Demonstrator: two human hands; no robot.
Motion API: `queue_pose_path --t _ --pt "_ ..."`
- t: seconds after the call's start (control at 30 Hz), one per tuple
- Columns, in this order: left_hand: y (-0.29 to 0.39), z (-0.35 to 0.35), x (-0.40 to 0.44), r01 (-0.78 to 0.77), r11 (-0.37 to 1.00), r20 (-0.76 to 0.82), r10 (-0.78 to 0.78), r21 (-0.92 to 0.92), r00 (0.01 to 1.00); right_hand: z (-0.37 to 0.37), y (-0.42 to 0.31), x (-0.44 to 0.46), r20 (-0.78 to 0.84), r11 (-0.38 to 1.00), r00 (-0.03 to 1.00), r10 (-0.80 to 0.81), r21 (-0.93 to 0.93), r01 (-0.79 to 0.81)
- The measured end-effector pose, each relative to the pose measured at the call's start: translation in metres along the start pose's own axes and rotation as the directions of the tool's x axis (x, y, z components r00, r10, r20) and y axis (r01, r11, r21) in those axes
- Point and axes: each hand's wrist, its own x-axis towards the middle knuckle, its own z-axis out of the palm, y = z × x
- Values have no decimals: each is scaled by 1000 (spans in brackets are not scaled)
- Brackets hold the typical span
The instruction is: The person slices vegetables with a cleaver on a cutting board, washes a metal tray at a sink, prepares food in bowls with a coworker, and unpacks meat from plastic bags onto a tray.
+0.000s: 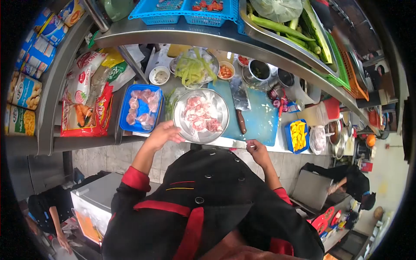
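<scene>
A round metal bowl [178, 108] with pieces of raw meat [200, 113] stands at the counter's front edge. My left hand [164, 134] is at its lower left rim, fingers apart, fingertips touching or very close to the metal. My right hand [258, 152] is by the front edge of a blue cutting board [262, 117], its fingers curled together; whatever they may hold is hidden. On the board lies a cleaver [239, 97] with a wooden handle, among small white bits. Left of the bowl is a blue tray [122, 119] with more raw meat pieces.
Behind the bowl are sliced green vegetables [195, 69] and a small bowl of chopped red pieces [225, 70]. A blue basket of yellow strips [298, 136] stands right. A steel shelf [173, 41] crosses above. Two people [50, 208] [357, 184] are behind me.
</scene>
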Motion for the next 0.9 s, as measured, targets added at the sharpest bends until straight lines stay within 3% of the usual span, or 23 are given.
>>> queue_pose_path --t 0.2,0.27,0.4,0.5,0.57,0.63,0.73,0.9 --pt "-21 -2 22 18 998 24 -20 67 1000 4 23 -10 -64 999 997 43 15 -42" --pt "-34 1 37 90 996 -50 -91 -22 995 1 27 -12 -55 997 997 47 59 -43" --pt "-64 16 87 95 995 -49 -97 -43 994 -13 7 -15 -83 999 996 41 -4 -41" --pt "-95 32 119 62 983 -88 -78 -173 993 -14 -6 -1 -84 1000 996 29 4 -29" --pt "-111 51 134 49 987 -147 -71 -152 987 -8 -11 8 -38 1000 999 8 -7 -8" --pt "-120 51 140 141 966 26 -139 -217 990 1 -26 16 14 997 998 -68 -21 68" --pt "-101 66 115 198 980 37 -197 -18 980 16 -43 26 147 995 985 -96 25 93" --pt "-111 51 55 156 987 -103 -159 -37 982 21 -35 56 251 968 940 -232 -37 248"
